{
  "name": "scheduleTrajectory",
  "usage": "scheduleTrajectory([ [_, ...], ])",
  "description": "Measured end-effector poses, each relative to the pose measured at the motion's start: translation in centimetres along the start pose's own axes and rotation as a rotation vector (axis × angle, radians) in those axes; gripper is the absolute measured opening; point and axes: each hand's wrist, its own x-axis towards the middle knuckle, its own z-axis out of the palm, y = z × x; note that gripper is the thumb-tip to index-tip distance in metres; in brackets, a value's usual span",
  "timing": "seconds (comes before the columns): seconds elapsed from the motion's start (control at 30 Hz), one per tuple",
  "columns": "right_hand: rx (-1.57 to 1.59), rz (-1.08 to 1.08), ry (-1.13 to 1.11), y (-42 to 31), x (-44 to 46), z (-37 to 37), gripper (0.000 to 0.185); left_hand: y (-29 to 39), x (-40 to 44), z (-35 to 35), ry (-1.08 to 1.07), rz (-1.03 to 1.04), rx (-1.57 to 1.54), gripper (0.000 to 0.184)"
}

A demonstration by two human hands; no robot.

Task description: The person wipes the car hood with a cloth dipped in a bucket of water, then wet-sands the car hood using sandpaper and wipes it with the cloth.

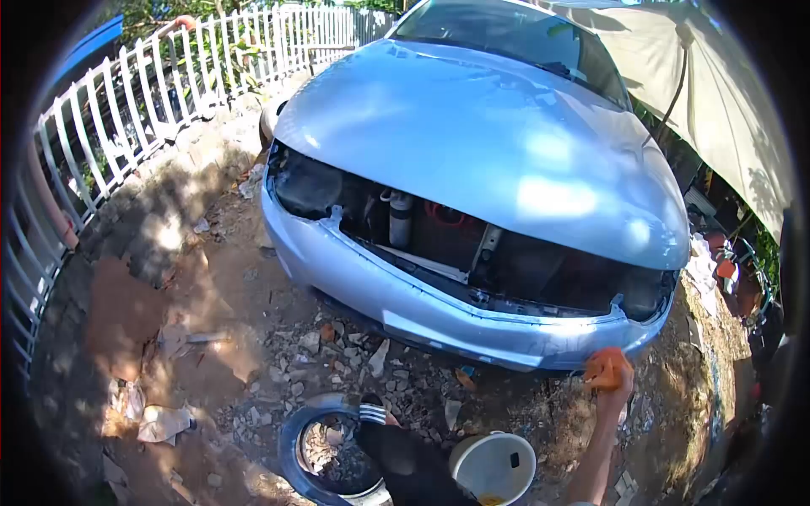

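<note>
My right hand (624, 381) is closed around a soft-looking orange cloth (602, 368), holding it against the lower right corner of the silver car's front bumper (472, 325). Whether the orange piece is a cloth or a sponge is hard to make out. Above the bumper, the car's hood (472, 143) looks wet and glossy. Dark openings show where the headlights and grille would sit. A whitish bucket (456, 460) stands below, left of my right forearm, with a little yellowish stuff at its bottom. My left hand is outside the view.
An old tire (291, 447) lies beside my foot in a striped sandal (373, 413). Broken stones and rubble (329, 354) cover the ground before the car. A white picket fence (126, 110) runs along the left; a pale tarp (709, 93) hangs at right.
</note>
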Motion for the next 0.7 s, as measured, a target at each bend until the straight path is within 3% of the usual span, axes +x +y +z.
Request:
scheduleTrajectory([
  [0.03, 0.162, -0.008, -0.143, -3.8, 3.6, 4.9, 0.037, 3.9, 6.3, 1.2, 0.076, 0.187, -0.035, 0.032],
  [0.07, 0.094, -0.134, -0.078, -5.3, 9.0, 6.9, 0.038, 12.4, 11.5, 0.7, 0.107, 0.297, -0.196, 0.038],
  [0.1, 0.107, -0.186, -0.066, -7.9, 13.3, 11.7, 0.04, 22.2, 15.8, -0.3, 0.028, 0.274, -0.295, 0.043],
  [0.13, 0.048, -0.182, -0.044, -9.0, 20.3, 13.0, 0.038, 35.6, 17.1, -3.0, 0.03, 0.399, -0.46, 0.048],
  [0.2, -0.291, -0.44, -0.074, -12.7, 25.5, 23.8, 0.03, 53.3, 25.3, -5.1, 0.173, 0.846, -0.517, 0.047],
  [0.23, -0.289, -0.466, -0.067, -12.9, 28.4, 28.4, 0.027, 62.9, 26.4, -7.4, 0.173, 0.931, -0.468, 0.047],
  [0.27, -0.487, -0.545, 0.05, -12.8, 30.6, 32.4, 0.027, 71.1, 27.4, -8.9, 0.186, 1.052, -0.484, 0.045],
  [0.3, -0.666, -0.541, -0.02, -11.8, 33.6, 34.1, 0.024, 78.2, 28.5, -9.4, 0.201, 1.171, -0.504, 0.044],
  [0.33, -0.837, -0.395, -0.087, -10.6, 37.8, 34.5, 0.027, 84.0, 29.8, -9.1, 0.251, 1.231, -0.466, 0.045],
  [0.4, -1.352, -0.523, -0.054, -8.0, 41.1, 36.6, 0.068, 91.1, 31.1, -7.9, 0.347, 1.243, -0.345, 0.049],
  [0.43, -1.385, -0.321, 0.056, -7.6, 41.7, 38.2, 0.085, 93.1, 31.7, -7.3, 0.299, 1.109, -0.305, 0.055],
  [0.5, -1.397, -0.085, 0.148, -5.4, 47.2, 36.8, 0.086, 94.0, 33.5, -4.9, 0.173, 0.802, -0.286, 0.06],
  [0.53, -1.392, -0.001, 0.185, -4.1, 49.6, 36.0, 0.086, 94.2, 33.7, -4.0, 0.232, 0.739, -0.132, 0.061],
  [0.57, -1.625, 0.037, 0.223, -2.3, 50.2, 35.4, 0.079, 94.2, 33.5, -3.1, 0.291, 0.672, 0.025, 0.062],
  [0.6, -1.86, 0.076, 0.253, -0.9, 50.9, 35.0, 0.071, 94.1, 33.0, -3.0, 0.323, 0.682, 0.053, 0.062],
  [0.63, -1.859, 0.095, 0.253, -0.7, 51.6, 34.0, 0.071, 94.1, 32.3, -3.2, 0.352, 0.688, 0.083, 0.062],
  [0.7, -2.35, 0.089, -0.08, -1.2, 54.3, 32.8, 0.054, 93.6, 32.0, -3.7, 0.367, 0.797, 0.109, 0.063],
])
